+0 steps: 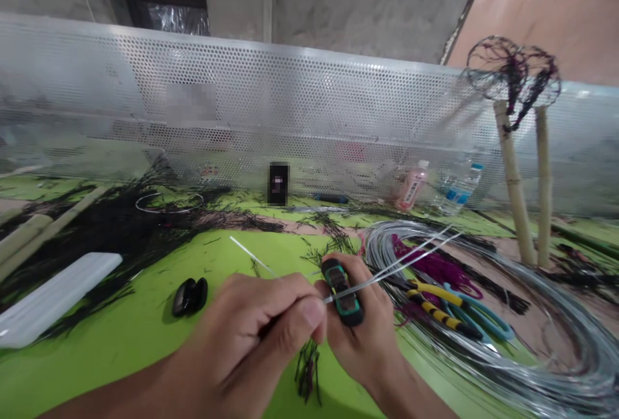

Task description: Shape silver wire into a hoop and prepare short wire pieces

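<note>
My left hand (pixel 271 329) is closed, its thumb and forefinger pinching silver wire (pixel 401 264). Two lengths of this wire run up to the right past my right hand, and a straight piece (pixel 249 251) sticks out to the upper left. My right hand (pixel 362 322) wraps round a pair of pliers with black and green handles (pixel 343 291); their jaws are hidden. Both hands meet above the green table. Just below them hangs or lies a small bunch of dark strands (pixel 308 370); I cannot tell whether it is attached to the wire.
A big wire coil (pixel 575 348) lies at right, around yellow-black pliers (pixel 442 306), blue-handled scissors (pixel 483 322) and purple threads (pixel 435 267). Bottles (pixel 413 185) stand by the perforated metal panel (pixel 309 103). Left are black strands (pixel 116 225), a white box (pixel 58 300) and a black case (pixel 189 296).
</note>
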`<state>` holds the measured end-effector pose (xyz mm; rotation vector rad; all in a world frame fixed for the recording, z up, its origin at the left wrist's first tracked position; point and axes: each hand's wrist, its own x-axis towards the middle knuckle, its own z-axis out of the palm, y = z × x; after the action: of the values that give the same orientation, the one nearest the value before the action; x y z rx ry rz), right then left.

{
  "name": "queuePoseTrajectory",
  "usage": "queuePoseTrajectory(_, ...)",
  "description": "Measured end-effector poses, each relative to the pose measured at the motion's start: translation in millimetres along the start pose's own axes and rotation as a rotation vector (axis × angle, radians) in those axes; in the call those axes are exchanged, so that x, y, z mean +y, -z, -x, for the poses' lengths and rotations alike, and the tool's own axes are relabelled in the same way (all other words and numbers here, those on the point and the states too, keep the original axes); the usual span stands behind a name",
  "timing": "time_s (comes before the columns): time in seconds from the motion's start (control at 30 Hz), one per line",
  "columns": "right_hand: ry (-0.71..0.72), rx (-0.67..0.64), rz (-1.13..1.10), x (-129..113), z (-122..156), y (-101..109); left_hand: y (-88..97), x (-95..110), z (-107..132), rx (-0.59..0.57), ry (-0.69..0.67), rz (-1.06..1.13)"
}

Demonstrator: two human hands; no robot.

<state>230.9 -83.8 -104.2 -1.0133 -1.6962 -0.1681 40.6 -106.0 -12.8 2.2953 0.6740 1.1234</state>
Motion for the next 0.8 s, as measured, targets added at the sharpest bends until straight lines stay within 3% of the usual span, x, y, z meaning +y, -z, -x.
queuePoseTrajectory(0.23,0.056,-0.026,0.011,-2.7,-2.3,0.5,-3.6,-7.3,5.7,-0.027,0.115,0.076)
queuePoseTrajectory(0.5,0.086,-0.004,0.035,-3.7,-1.5,-2.2,-8.4,-2.2,2.0,0.064,-0.020,-0.018)
queuePoseTrajectory(0.7,0.114,0.012,0.059,-0.1,-1.4,-4.7,-19.8,-8.0,7.4,0.223,-0.059,-0.052)
queuePoseTrajectory(0.8,0.132,0.011,0.075,1.8,-2.4,-4.5,-20.6,-4.8,4.3,0.167,-0.037,-0.034)
